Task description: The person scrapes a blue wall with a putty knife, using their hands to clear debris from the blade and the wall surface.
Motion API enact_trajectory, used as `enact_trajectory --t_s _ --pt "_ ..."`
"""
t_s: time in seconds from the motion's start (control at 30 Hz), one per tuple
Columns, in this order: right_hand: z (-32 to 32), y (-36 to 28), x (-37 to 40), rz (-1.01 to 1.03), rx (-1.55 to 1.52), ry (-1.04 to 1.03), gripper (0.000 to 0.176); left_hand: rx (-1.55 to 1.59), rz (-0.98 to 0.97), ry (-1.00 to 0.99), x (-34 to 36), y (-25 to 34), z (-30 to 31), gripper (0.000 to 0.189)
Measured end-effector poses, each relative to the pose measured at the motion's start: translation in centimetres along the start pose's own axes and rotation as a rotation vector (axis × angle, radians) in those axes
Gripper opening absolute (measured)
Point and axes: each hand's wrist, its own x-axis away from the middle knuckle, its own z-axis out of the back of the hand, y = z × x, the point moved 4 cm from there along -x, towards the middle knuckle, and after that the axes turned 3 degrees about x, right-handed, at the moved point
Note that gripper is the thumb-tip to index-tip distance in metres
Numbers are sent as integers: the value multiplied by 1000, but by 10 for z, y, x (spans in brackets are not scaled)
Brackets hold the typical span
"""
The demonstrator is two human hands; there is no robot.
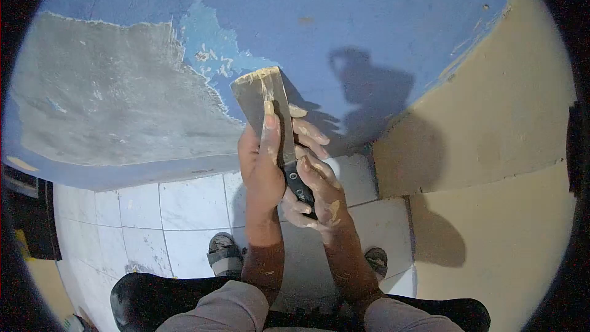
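Observation:
A putty knife [284, 126] with a wide metal blade and a black riveted handle is held up in front of the wall. Cream-coloured paste sits along the blade's edge and in a streak down its face. My right hand [327, 192] is wrapped round the handle, with paste smeared on its fingers and wrist. My left hand [261, 166] is closed about the blade, its thumb lying flat on the face near the streak. Paste coats that thumb's tip. Fingers showing past the blade's right side also carry paste; part of them is hidden behind the metal.
Before me stands a blue wall [295, 0] with a rough grey patch [117, 92] and flaking lighter paint. A beige wall [491, 117] meets it at the right. White floor tiles [190, 200] lie below, near my sandalled feet. A dark object [31, 209] is at the left.

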Motion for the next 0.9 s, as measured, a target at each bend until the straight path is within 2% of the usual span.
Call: enact_trajectory --t_s 0.03,0.13,0.23,0.27,0.43,0.5,0.57,0.67,0.77,0.83,0.9 --pt "-2 -2 -1 15 0 6 42 65 10 -1 -1 2 -2 38" --pt "-9 -11 -2 41 -26 -5 33 -29 12 102 -2 7 -3 34" --pt "8 8 -5 7 -120 -54 27 -141 -42 111 -5 1 6 30" --pt "8 13 -2 -68 -212 -144 25 -159 -64 99 -6 0 7 31" --pt "11 9 -7 -100 -144 43 16 -239 -113 85 -8 1 9 31" --pt "4 5 -6 -106 -218 -15 15 -240 -126 102 -8 5 4 31" --pt "-3 1 -5 -111 -318 -171 16 -219 -146 140 -8 8 -2 31" --pt "-2 -5 -4 -124 -175 -115 18 -133 -106 134 -9 2 0 30" --pt "10 -5 -2 -127 -55 -99 22 -157 -154 137 -10 -4 3 29" --pt "7 -14 2 -117 56 62 20 -90 -129 143 -9 -9 5 28" --pt "3 -25 6 -124 109 103 18 -14 -104 158 -8 -9 2 27"
